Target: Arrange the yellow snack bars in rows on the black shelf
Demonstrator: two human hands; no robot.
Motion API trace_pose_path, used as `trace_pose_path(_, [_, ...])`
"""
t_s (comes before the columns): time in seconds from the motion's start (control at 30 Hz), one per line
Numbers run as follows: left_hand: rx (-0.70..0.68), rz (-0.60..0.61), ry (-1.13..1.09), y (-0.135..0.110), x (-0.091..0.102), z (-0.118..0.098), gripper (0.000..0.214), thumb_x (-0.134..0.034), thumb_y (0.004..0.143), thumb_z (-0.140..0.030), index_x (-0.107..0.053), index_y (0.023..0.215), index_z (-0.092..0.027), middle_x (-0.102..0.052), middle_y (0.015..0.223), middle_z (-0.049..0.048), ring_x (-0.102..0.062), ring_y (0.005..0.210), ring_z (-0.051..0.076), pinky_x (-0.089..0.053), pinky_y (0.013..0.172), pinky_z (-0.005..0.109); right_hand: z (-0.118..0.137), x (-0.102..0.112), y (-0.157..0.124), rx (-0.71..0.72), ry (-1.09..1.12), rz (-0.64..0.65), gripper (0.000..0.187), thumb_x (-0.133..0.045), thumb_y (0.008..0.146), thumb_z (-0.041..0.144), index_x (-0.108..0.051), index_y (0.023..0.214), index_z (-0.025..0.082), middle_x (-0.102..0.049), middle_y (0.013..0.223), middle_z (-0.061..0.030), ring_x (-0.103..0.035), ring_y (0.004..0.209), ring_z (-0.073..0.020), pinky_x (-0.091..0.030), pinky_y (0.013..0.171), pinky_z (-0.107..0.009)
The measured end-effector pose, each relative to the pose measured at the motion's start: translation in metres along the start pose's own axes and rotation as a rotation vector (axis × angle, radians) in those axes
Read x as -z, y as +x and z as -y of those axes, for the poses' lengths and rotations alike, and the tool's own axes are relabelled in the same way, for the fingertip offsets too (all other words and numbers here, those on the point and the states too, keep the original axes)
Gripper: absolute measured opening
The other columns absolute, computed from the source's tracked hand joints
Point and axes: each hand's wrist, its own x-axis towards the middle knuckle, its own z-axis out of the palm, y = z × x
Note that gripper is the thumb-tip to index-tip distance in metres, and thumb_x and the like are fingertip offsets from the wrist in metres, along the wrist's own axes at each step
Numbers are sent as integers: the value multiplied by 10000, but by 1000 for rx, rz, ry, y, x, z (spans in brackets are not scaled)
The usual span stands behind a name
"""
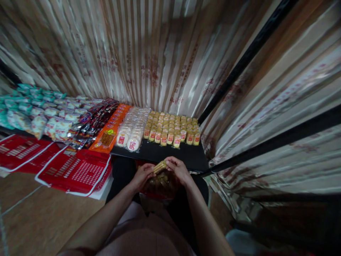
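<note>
Between my two hands is a small yellowish wrapped snack pack (160, 166), raised over my lap. My left hand (144, 175) pinches its left end, and my right hand (178, 168) grips the right end by the wrapper. Below them, a red container (151, 195) between my legs holds more packs (163, 181) of similar colour, dim and partly hidden. Ahead, rows of yellow snack packs (170, 138) with red and white labels stand on a black shelf (183, 156).
Left of the yellow packs lie clear bags of round white crackers (128, 137), an orange packet (110, 131), dark packets (98, 115), and white and green bags (29, 96). Red baskets (77, 169) stand below the shelf. Black poles (239, 67) and a striped curtain (154, 53) enclose the back and right.
</note>
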Motion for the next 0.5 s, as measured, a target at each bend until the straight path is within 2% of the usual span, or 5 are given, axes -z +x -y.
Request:
trace_pose_path(0.1, [-84, -63, 28, 0, 0, -2, 380, -761, 541, -333, -593, 819, -136, -644, 786, 24, -598, 730, 120, -478, 709, 242, -1, -1, 1, -12, 44, -21, 341, -646, 629, 445, -625, 831, 171, -619, 706, 10, -557, 616, -107, -451, 582, -226])
trace_pose_path(0.23, [-171, -131, 138, -2, -1, -4, 333, -685, 608, -306, -553, 873, -153, -629, 738, 0, -589, 684, 114, -473, 682, 238, -8, -8, 3, -1, 118, -69, 483, -623, 662, 473, -573, 1051, 190, -633, 882, -31, -610, 776, -141, -508, 682, -267])
trace_pose_path(0.3, [-258, -206, 195, -2, -2, -4, 295, -648, 630, -276, -546, 880, -157, -624, 857, 29, -599, 758, 127, -481, 705, 244, -11, -15, 4, -16, 210, -117, 509, -612, 687, 481, -536, 1105, 201, -635, 901, -36, -622, 796, -146, -523, 721, -293])
trace_pose_path(0.4, [-436, -354, 321, -2, -3, -6, 229, -605, 653, -236, -561, 861, -152, -537, 1080, 82, -588, 878, 147, -497, 758, 273, -12, -26, 3, -80, 378, -139, 472, -652, 686, 459, -540, 1067, 206, -653, 854, -29, -638, 755, -137, -532, 726, -287])
trace_pose_path(0.5, [-554, -429, 468, -3, -3, -7, 172, -550, 700, -208, -565, 862, -153, -477, 1133, 96, -577, 917, 153, -512, 769, 296, -10, -37, 1, -112, 456, -98, 455, -700, 662, 424, -549, 1031, 206, -668, 832, -28, -648, 740, -133, -529, 714, -264])
